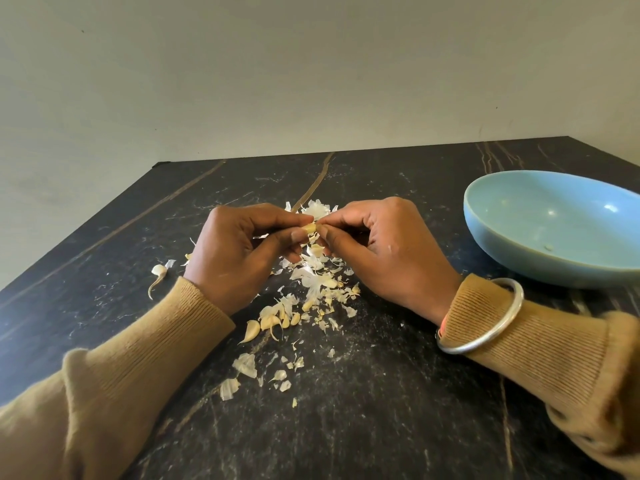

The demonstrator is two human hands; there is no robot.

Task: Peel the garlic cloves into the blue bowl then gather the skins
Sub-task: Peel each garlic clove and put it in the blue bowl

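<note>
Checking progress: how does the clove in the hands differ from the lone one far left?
The held clove is pinched between left hand and right hand; the lone clove lies untouched on the table. The held clove looks yellow, the lone clove whiter, trailing a stem.

bowl (536, 220): on table (381, 410), right | skins (313, 271): centre, left of bowl | cloves (273, 320): just before skins
</note>
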